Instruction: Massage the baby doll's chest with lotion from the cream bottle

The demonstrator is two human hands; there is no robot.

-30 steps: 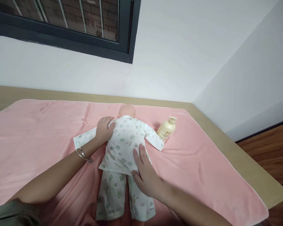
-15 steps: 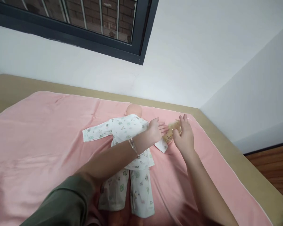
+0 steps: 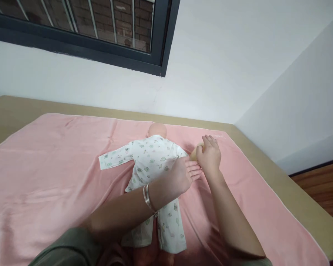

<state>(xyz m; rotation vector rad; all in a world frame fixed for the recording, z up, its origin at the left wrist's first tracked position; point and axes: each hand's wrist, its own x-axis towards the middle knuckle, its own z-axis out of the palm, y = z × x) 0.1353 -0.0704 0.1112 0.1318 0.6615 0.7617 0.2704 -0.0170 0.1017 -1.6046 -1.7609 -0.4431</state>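
Note:
My right hand (image 3: 209,153) is wrapped round a yellowish bottle (image 3: 193,154), which is tilted and mostly hidden behind the fingers. Just below the bottle, my left hand (image 3: 184,174) is held palm up with its fingers stretched out. A baby doll (image 3: 157,130) lies on a pink blanket (image 3: 58,155), dressed in a white top (image 3: 151,157) and trousers (image 3: 172,229) with small green prints. My left forearm crosses over its waist and hides part of it. The doll's sleeve on the right is partly covered by my hands.
The blanket lies over a tan surface (image 3: 255,159) that meets a white wall (image 3: 199,88) at the back and right. A dark-framed window (image 3: 100,51) with bars is above. Brown wood panelling (image 3: 324,188) shows at the right edge.
My left hand has moved down and turned its palm upward. My right hand has shifted slightly left and tipped the bottle toward the left palm.

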